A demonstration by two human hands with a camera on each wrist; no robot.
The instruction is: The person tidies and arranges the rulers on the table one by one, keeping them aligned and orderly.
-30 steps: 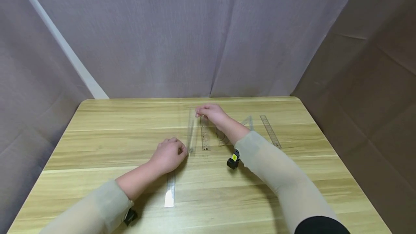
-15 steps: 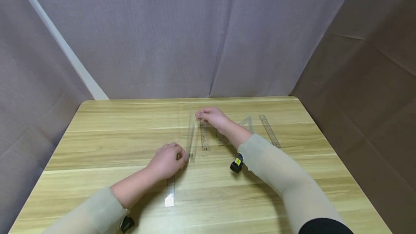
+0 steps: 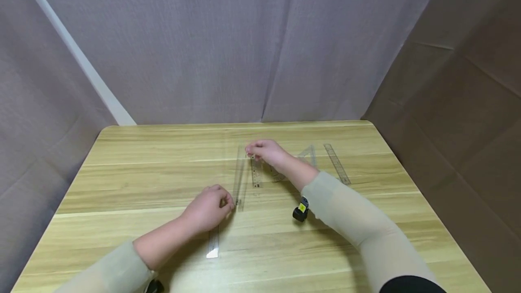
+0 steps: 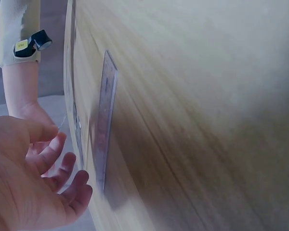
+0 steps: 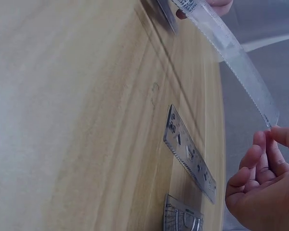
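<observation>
Wooden surface (image 3: 122, 180), grey curtain behind | both hands pinch clear long ruler (image 3: 239, 173) by its ends: right hand (image 3: 266, 151) far end, left hand (image 3: 208, 208) near | stencil ruler (image 3: 255, 173) just beside

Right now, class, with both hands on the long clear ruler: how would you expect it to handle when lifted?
The ruler looks thin and flat, so it probably weighs little. Held only at its ends by the left hand and right hand, it may bow slightly. Its smooth plastic could slip in a pinch, and lying flat on the table makes prising up an edge fiddly.
</observation>
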